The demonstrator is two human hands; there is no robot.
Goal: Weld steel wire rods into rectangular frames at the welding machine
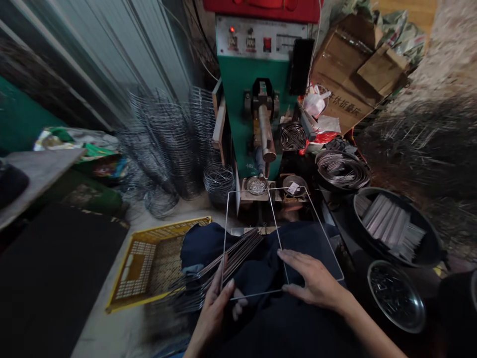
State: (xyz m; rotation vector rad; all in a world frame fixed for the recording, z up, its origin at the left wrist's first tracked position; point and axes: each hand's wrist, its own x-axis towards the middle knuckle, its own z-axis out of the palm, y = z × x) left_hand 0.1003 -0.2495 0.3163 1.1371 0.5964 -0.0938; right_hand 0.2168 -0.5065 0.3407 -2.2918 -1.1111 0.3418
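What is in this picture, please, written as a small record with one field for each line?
Left hand: holds the near left corner of a wire frame
Right hand: grips the same frame near the close end of its middle wire
Frame's far edge: by the tip of the machine's arm; contact unclear
Machine: green, one red light lit
On the lap: bundle of wires
Left side: yellow crate
Right side: black basin holding metal rods
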